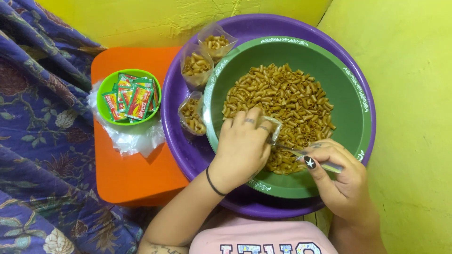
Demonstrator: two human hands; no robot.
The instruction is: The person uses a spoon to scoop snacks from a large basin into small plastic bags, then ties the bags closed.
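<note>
The left hand [241,143] pinches a small clear bag [272,128] and keeps its mouth up, right over the heap of brown macaroni [278,104] in the green bowl [346,120]. The right hand [340,176] is closed around a spoon [301,154], and the spoon's tip points into the bag. The spoon's scoop is partly hidden, so it may or may not be full.

The green bowl sits inside a bigger purple basin [179,117]. Three filled bags [197,68] stand in the gap between the two, up against the green rim. On the orange stool [132,174] next to it, a little green bowl of sachets [129,96] rests on some clear plastic.

The bag is soft and its mouth is small. If the pinch slips, the bag could fold shut and macaroni would drop back into the bowl. If the spoon tilts too early, pieces could roll over the rim. The standing bags lean, so a bump from an arm could tip them.
</note>
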